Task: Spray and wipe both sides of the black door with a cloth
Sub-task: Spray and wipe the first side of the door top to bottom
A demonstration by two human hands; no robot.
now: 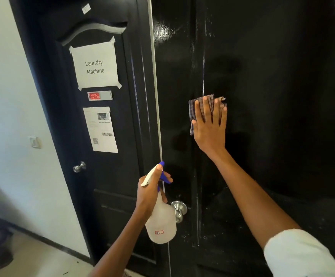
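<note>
The glossy black door (272,80) fills the right half of the view, wet streaks running down its panel edge. My right hand (210,124) lies flat with straight fingers, pressing a folded checked cloth (194,108) against the door at mid height. My left hand (152,188) grips the neck of a translucent spray bottle (162,222) with a white-and-blue trigger head, held upright just left of the door's silver knob (179,209). The bottle carries a small red-framed label.
A second black door (67,120) stands behind at the left, with a "Laundry Machine" paper (95,65), a red "Do not disturb" slider, a printed notice and a silver knob (79,167). White wall with a light switch (34,142) at far left; pale floor below.
</note>
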